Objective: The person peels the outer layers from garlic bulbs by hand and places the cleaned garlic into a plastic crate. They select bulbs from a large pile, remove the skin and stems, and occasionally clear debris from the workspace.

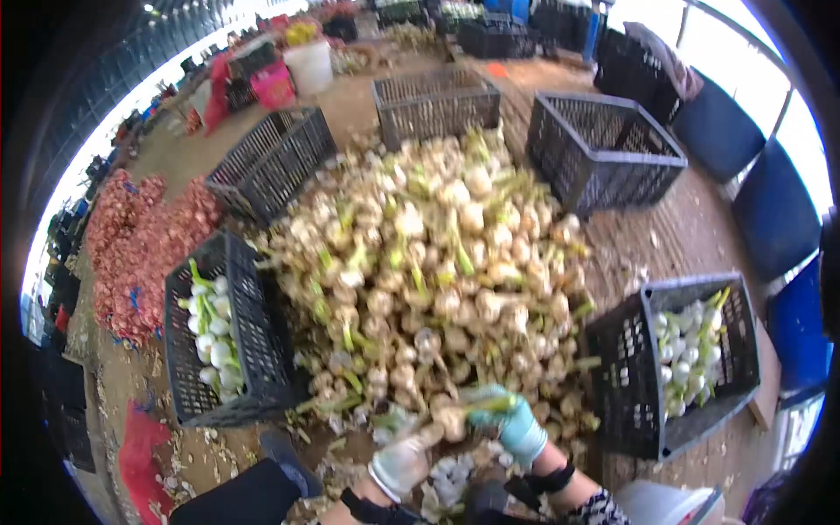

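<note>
A garlic bulb (450, 418) with a green stem is between my two gloved hands at the near edge of a large heap of unpeeled garlic (420, 262). My right hand (512, 423), in a teal glove, is closed round its green stem. My left hand (402, 464), in a whitish glove, has its fingers together against the bulb's other side. White peelings (453, 477) lie below the hands. Cleaned white bulbs with green stems lie in the black crate at the left (255, 324) and in the black crate at the right (623, 376).
Black crates stand behind the heap at the left (289, 166), centre (437, 114) and right (604, 157). Red net sacks (149, 245) are piled at the left. A white bucket (669, 503) is at the lower right. My leg (245, 494) shows below.
</note>
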`<action>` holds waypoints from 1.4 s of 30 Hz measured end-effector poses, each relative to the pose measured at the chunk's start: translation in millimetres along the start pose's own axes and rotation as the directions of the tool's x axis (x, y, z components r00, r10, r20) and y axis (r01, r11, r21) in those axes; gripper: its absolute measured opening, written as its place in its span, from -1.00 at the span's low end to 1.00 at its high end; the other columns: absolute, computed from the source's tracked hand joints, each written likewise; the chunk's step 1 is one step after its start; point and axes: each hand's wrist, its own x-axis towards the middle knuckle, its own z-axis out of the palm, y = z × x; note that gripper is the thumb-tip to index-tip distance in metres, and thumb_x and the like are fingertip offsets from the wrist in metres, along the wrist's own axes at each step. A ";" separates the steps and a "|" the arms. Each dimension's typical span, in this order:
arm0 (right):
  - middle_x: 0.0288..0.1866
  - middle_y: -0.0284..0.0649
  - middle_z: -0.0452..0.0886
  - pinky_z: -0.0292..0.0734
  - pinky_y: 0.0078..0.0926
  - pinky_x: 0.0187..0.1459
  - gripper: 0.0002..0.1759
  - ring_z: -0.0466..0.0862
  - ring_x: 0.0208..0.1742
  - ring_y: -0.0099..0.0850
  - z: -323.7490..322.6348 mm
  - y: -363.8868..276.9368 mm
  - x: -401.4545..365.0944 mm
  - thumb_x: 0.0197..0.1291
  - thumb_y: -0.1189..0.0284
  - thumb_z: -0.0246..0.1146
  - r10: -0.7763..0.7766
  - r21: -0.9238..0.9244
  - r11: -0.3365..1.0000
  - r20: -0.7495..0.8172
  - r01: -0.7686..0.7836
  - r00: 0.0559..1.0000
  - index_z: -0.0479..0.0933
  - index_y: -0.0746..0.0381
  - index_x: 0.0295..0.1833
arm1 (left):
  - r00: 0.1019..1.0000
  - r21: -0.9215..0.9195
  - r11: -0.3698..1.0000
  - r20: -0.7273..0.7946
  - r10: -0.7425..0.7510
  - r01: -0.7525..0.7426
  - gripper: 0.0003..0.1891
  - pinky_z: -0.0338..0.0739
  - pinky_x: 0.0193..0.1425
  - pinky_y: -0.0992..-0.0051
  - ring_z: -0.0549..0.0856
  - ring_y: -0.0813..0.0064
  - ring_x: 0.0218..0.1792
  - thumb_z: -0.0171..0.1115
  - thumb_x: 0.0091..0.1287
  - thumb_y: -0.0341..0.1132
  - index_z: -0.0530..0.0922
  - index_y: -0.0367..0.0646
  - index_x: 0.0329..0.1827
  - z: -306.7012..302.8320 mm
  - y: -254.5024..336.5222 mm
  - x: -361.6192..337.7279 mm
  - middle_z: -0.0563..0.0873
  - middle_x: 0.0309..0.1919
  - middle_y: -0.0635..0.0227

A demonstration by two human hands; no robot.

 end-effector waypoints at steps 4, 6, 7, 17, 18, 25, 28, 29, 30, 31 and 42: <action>-0.29 -0.40 0.58 0.54 -0.61 -0.24 -0.76 0.56 -0.31 -0.60 -10.9 52.9 -1.7 0.23 0.44 0.24 0.428 0.715 0.586 0.128 -0.382 0.895 0.47 0.23 -0.01 | 0.890 0.590 0.754 -0.125 0.438 -0.288 -0.44 0.48 0.06 0.41 0.58 0.38 -0.03 0.34 0.21 -0.32 0.35 -0.32 0.24 10.5 -8.8 4.2 0.55 -0.01 0.26; -0.25 -0.45 0.54 0.50 -0.69 -0.25 -0.72 0.53 -0.29 -0.65 -1.6 39.1 -3.8 0.26 0.36 0.21 0.272 0.507 0.816 0.088 -0.278 0.958 0.42 0.25 0.01 | 0.812 0.835 0.433 0.028 0.583 -0.339 -0.38 0.48 0.09 0.41 0.57 0.32 0.00 0.37 0.17 -0.28 0.32 -0.32 0.25 -5.5 -12.8 11.1 0.53 0.03 0.22; -0.22 -0.44 0.54 0.49 -0.71 -0.25 -0.71 0.52 -0.27 -0.65 -1.5 38.0 -3.4 0.25 0.38 0.22 0.255 0.352 0.897 0.076 -0.265 0.964 0.41 0.28 0.02 | 0.718 0.940 0.029 0.239 0.654 -0.339 -0.32 0.47 0.12 0.41 0.56 0.26 0.02 0.41 0.14 -0.24 0.30 -0.32 0.27 -12.0 -13.7 12.1 0.50 0.06 0.17; -0.30 -0.37 0.60 0.46 -0.68 -0.29 -0.73 0.49 -0.31 -0.69 20.3 4.9 6.3 0.20 0.44 0.28 0.440 0.369 0.852 -0.120 -0.371 0.890 0.51 0.39 -0.06 | 0.694 0.906 -0.256 0.423 0.582 -0.338 -0.27 0.44 0.13 0.30 0.54 0.07 0.04 0.42 0.08 -0.17 0.31 -0.18 0.31 -4.9 -7.1 6.3 0.50 0.07 0.08; -0.29 -0.36 0.60 0.46 -0.68 -0.29 -0.71 0.49 -0.31 -0.69 20.8 1.3 5.6 0.18 0.44 0.30 0.461 0.378 0.840 -0.120 -0.389 0.879 0.51 0.40 -0.05 | 0.695 0.905 -0.256 0.424 0.581 -0.338 -0.27 0.44 0.13 0.30 0.54 0.07 0.04 0.42 0.08 -0.17 0.31 -0.18 0.31 -5.5 -7.2 5.8 0.50 0.07 0.08; -0.37 -0.40 0.61 0.46 -0.68 -0.31 -0.72 0.50 -0.35 -0.69 12.3 -4.3 -1.7 0.16 0.39 0.34 0.499 0.283 0.843 -0.101 -0.456 0.861 0.58 0.40 -0.13 | 0.666 0.867 -0.323 0.497 0.556 -0.378 -0.17 0.48 0.12 0.27 0.54 0.02 0.08 0.29 0.21 -0.02 0.01 0.15 0.48 -21.1 -14.7 4.5 0.52 0.12 0.09; -0.41 -0.40 0.60 0.45 -0.68 -0.37 -0.72 0.48 -0.40 -0.70 9.8 -13.5 -2.9 0.15 0.39 0.34 0.435 0.234 0.880 -0.042 -0.414 0.900 0.59 0.39 -0.15 | 0.605 0.831 -0.306 0.550 0.576 -0.464 -0.25 0.48 0.11 0.30 0.56 0.05 0.05 0.32 0.20 -0.09 0.14 -0.05 0.38 -29.9 -17.8 10.7 0.51 0.09 0.05; -0.43 -0.40 0.60 0.44 -0.68 -0.40 -0.74 0.48 -0.42 -0.70 9.4 -8.9 -3.0 0.15 0.39 0.34 0.431 0.220 0.885 -0.055 -0.410 0.901 0.60 0.39 -0.17 | 0.533 0.791 -0.268 0.580 0.616 -0.550 -0.33 0.48 0.10 0.34 0.57 0.07 0.03 0.37 0.17 -0.18 0.32 -0.30 0.28 -28.5 -17.2 13.2 0.51 0.06 0.02; -0.44 -0.40 0.59 0.43 -0.68 -0.42 -0.76 0.48 -0.44 -0.70 9.4 -6.2 -3.3 0.15 0.40 0.33 0.426 0.205 0.891 -0.067 -0.405 0.902 0.60 0.38 -0.18 | 0.534 0.792 -0.266 0.578 0.617 -0.549 -0.33 0.48 0.10 0.34 0.57 0.07 0.03 0.37 0.17 -0.18 0.32 -0.30 0.28 -26.1 -16.0 10.9 0.51 0.06 0.02; -0.44 -0.40 0.59 0.43 -0.68 -0.42 -0.76 0.48 -0.44 -0.70 10.3 -6.3 -3.7 0.15 0.40 0.33 0.427 0.205 0.891 -0.067 -0.406 0.902 0.60 0.38 -0.18 | 0.633 0.853 -0.187 0.493 0.597 -0.488 -0.33 0.48 0.12 0.36 0.57 0.13 0.04 0.35 0.19 -0.19 0.29 -0.33 0.30 -22.5 -13.5 6.5 0.51 0.07 0.04; -0.23 -0.32 0.66 0.52 -0.67 -0.20 -0.78 0.58 -0.27 -0.64 7.6 35.6 -9.0 0.13 0.62 0.29 0.094 -0.164 0.981 -0.096 -0.108 0.991 0.59 0.35 -0.07 | 0.981 -0.040 0.989 -0.133 0.139 -0.145 -0.55 0.42 0.23 0.38 0.55 0.36 0.07 0.06 0.39 -0.27 0.32 -0.30 0.28 -17.7 -21.3 9.5 0.54 0.08 0.21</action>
